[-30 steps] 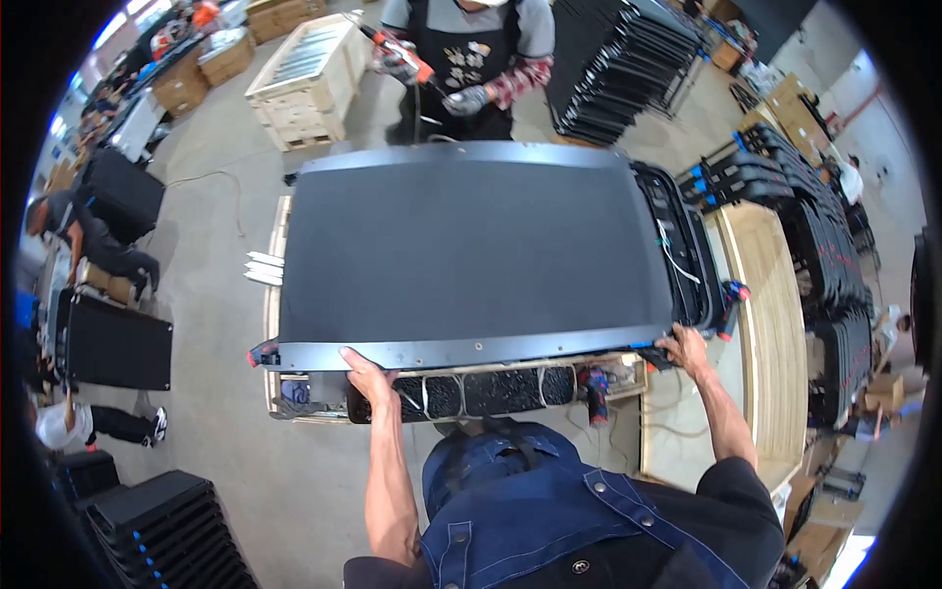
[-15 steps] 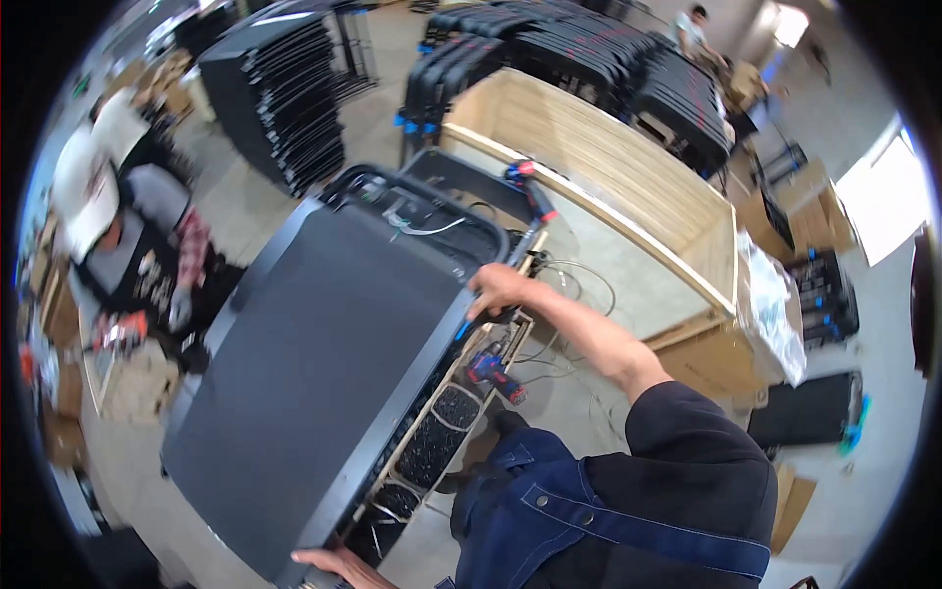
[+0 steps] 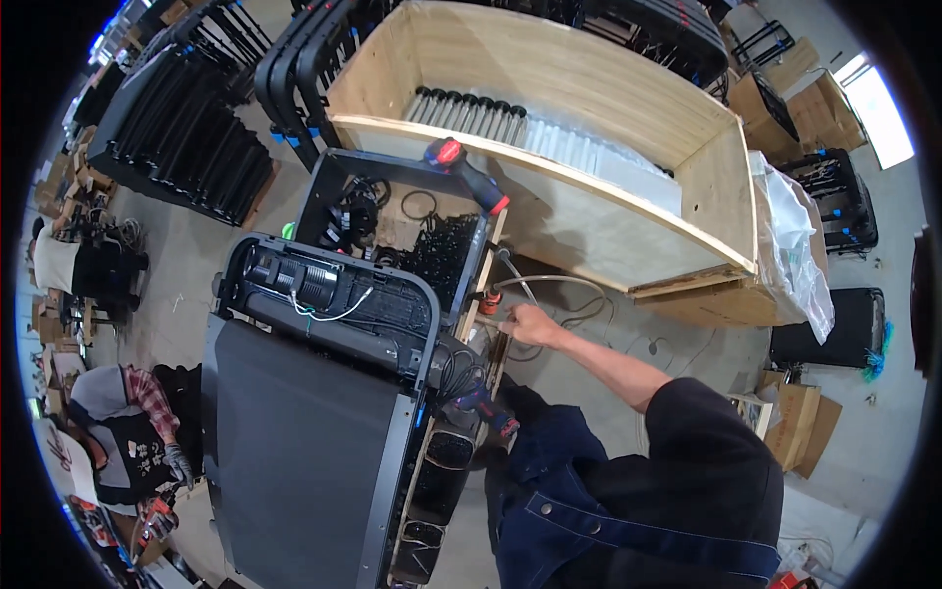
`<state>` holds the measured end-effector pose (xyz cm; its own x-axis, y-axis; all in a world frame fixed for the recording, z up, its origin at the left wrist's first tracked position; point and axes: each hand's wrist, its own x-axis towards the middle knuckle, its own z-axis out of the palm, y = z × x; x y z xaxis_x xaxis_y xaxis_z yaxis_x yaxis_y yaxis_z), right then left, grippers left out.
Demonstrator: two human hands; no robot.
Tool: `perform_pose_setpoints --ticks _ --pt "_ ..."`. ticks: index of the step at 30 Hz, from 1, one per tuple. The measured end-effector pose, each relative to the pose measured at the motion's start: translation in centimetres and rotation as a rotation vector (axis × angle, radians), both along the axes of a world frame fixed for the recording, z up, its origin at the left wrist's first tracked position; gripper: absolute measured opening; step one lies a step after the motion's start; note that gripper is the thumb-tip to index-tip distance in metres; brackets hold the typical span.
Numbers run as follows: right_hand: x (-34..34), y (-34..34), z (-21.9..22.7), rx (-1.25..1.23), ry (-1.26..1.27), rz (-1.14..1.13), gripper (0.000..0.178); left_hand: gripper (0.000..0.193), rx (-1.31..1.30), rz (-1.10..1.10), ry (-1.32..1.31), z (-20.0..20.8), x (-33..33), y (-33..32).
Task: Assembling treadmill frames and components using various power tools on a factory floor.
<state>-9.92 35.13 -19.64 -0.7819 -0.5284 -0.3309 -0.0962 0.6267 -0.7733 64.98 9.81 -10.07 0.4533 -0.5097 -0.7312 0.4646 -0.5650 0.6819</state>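
Curling beside red tool [image 3: 490, 303], right hand [image 3: 528, 325]; cannot tell if holding it. Left hand out of sight. Blue-red driver [image 3: 478, 400] sits beside black deck [image 3: 299, 447].

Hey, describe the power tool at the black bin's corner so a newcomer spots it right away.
Find the long, open wooden crate. Beside it sits an open black bin of small parts, and the power tool lies at the bin's crate-side corner. Red at both ends, it's closer to the crate than the similar tool lower in view.
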Motion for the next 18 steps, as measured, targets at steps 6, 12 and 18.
perform_pose_setpoints --ticks 6,12,18 --pt "-2.6 -3.1 7.9 -0.154 0.705 0.336 0.055 0.068 -0.227 0.224 -0.161 3.1 -12.0 2.6" --pt "-5.1 -4.4 8.2 0.330 0.186 0.524 0.041 0.057 0.090 -0.402 -0.100 -2.1 -11.4 14.0" --pt "-7.1 -1.8 -6.4 0.302 0.190 -0.036 0.066 0.054 0.566 -0.318 0.047 -5.3 -13.9 23.7"
